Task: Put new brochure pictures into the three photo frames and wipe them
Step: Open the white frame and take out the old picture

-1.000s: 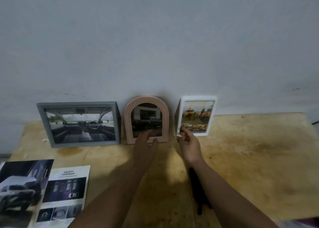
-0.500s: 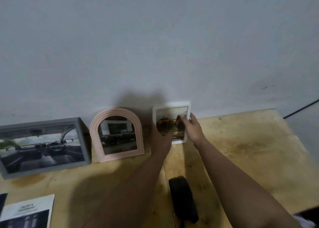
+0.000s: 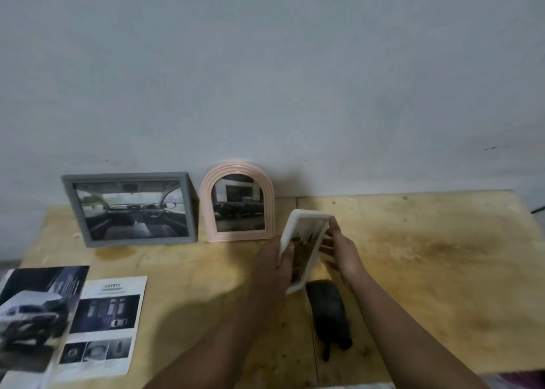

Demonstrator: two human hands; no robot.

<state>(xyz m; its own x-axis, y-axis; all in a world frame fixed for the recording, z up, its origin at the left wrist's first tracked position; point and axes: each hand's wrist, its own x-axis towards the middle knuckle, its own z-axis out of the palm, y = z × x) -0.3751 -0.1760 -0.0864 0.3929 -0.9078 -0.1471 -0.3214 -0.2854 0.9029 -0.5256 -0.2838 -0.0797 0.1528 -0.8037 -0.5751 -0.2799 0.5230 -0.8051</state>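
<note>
White frame (image 3: 305, 242) is off the counter (image 3: 442, 256), tilted, at 3 o'clock of the pink arch frame (image 3: 237, 201). My left hand (image 3: 275, 266) and right hand (image 3: 342, 245) both pinch its long edges. Feels light and rigid, with a fragile, slippery front. I'll hold the rim only.

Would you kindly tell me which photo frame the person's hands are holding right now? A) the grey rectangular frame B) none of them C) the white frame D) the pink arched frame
C: both the left hand and right hand grip the white frame, tilted above the table.
</note>
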